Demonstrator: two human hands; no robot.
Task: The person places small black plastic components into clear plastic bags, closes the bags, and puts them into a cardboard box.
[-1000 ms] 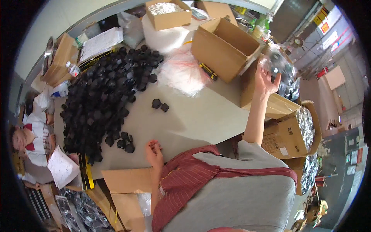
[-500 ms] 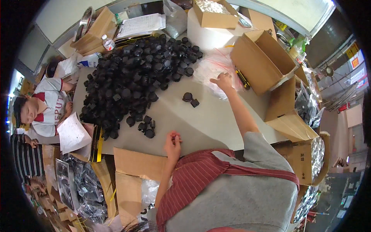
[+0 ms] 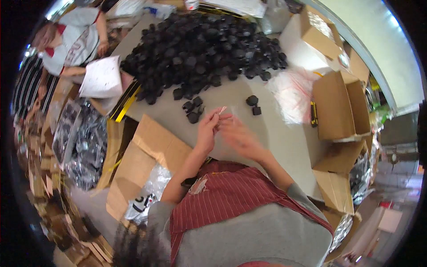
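My left hand (image 3: 207,131) is closed in front of my apron, above the near part of the table. At its fingertips shows the edge of a small clear plastic bag (image 3: 223,109) with a reddish line; most of the bag is hard to make out. Beside it, almost touching, is my right hand (image 3: 240,137), its fingers smeared by motion. Just beyond the hands lie two small black plastic parts (image 3: 252,100). A few more black parts (image 3: 193,117) lie left of them. A large heap of similar black parts (image 3: 191,58) covers the table's far side.
Flat clear bags with red lines (image 3: 289,95) lie to the right, near a yellow-black cutter (image 3: 314,114) and an open carton (image 3: 331,107). Boxes of bagged parts (image 3: 84,147) stand at left. A person (image 3: 80,38) is at the far left by white papers (image 3: 101,78).
My right hand has come back from the clear bags to meet my left, which has moved forward. A clear bag's edge now shows between them. The whole view has turned and shifted.
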